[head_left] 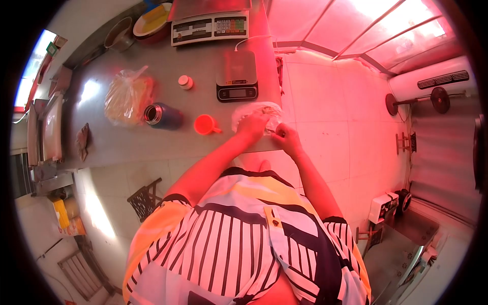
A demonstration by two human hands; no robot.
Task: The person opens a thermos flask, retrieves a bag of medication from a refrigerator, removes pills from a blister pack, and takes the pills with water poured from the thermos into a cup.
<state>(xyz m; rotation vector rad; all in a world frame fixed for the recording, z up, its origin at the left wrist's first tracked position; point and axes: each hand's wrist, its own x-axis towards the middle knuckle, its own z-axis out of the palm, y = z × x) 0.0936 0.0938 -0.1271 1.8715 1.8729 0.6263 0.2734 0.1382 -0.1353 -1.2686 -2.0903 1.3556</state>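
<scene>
1. Fingers of our left hand bent over a crumpled, pale plastic bag at the near right corner of a metal table; how tightly they gripped, we could not tell.
2. Our right hand met the bag's near right side, its fingers curled inward; whether they pinched the plastic, we could not make out.
3. The bag sat just on our side of a small digital scale, whose dark display panel faced us and whose white cable ran from the far end.
4. An orange mug stood left of our left hand, apart from it, handle pointing right.
5. Farther left, we had an open-mouthed, dark blue flask near a clear bag with yellowish contents.
6. A small white bottle stood between that clear bag and the digital scale; beyond, a larger scale with a keypad occupied the table's far side.
7. Reddish light washed over our hands and the tiled floor as we worked in a striped, patterned shirt.
</scene>
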